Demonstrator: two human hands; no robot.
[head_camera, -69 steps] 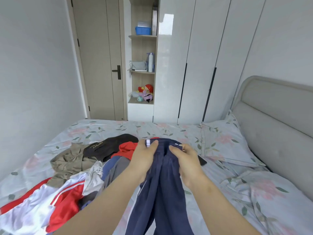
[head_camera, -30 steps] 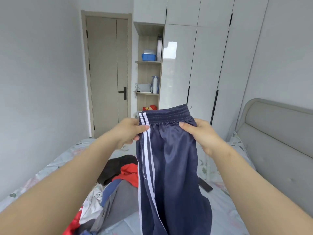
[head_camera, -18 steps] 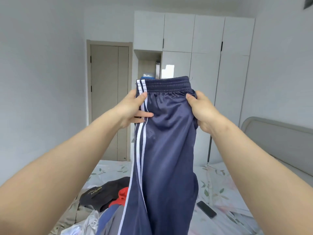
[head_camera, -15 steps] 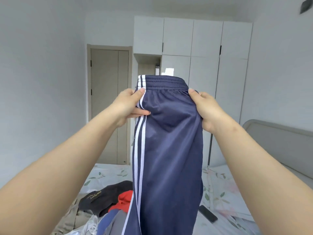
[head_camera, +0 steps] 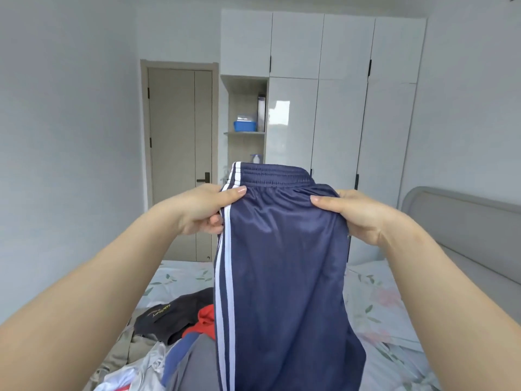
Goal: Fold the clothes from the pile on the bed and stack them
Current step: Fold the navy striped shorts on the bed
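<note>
1. Found navy track trousers [head_camera: 282,277] with white side stripes held up in the air, waistband uppermost, legs hanging down above the bed [head_camera: 377,303].
2. Noted left hand [head_camera: 201,211] pinching the striped edge just below the waistband, thumb on the near face.
3. Noted right hand [head_camera: 356,214] gripping the opposite edge at like height, thumb in front, fingers hidden behind the cloth.
4. Recorded pile of clothes [head_camera: 172,331] lying unfolded on the bed, below and left of the trousers.
5. Logged behind: white wardrobe [head_camera: 338,122], closed door [head_camera: 180,153], blue basket [head_camera: 244,126] on an open shelf.
</note>
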